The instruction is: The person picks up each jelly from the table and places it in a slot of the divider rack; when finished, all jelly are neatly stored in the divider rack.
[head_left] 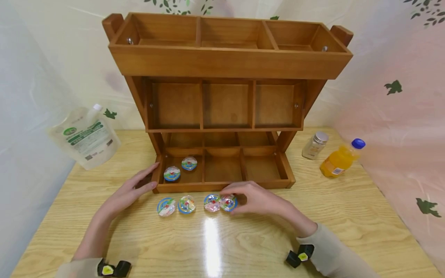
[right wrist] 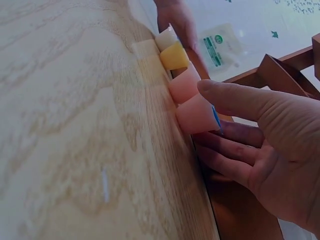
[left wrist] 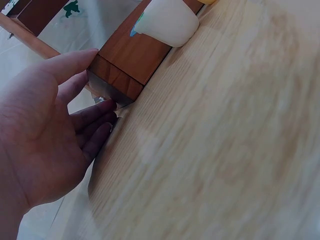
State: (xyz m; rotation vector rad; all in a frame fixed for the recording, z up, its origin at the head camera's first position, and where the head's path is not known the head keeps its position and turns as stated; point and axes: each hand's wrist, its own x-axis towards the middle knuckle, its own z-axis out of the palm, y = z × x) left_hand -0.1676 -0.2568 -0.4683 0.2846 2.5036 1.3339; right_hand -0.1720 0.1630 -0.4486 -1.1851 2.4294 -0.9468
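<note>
My right hand [head_left: 255, 197] holds the rightmost jelly cup [head_left: 229, 202] between thumb and fingers, in front of the wooden rack [head_left: 229, 63]. In the right wrist view this cup [right wrist: 196, 114] is pink, with its blue-edged lid towards the palm. Beside it stands another pink jelly cup [head_left: 212, 203]; further left are a yellow one [head_left: 186, 204] and a white one [head_left: 166, 207]. Two more jelly cups, one nearer [head_left: 172, 174] and one farther [head_left: 189, 163], sit in the bottom-left compartment. My left hand [head_left: 129, 192] rests its fingers and thumb against the rack's lower left corner [left wrist: 116, 80].
A spouted refill pouch [head_left: 87, 139] stands left of the rack. To its right are a shaker jar with a grey lid [head_left: 315, 145] and an orange juice bottle with a blue cap [head_left: 340, 160]. Bare wooden tabletop [head_left: 167, 247] lies in front.
</note>
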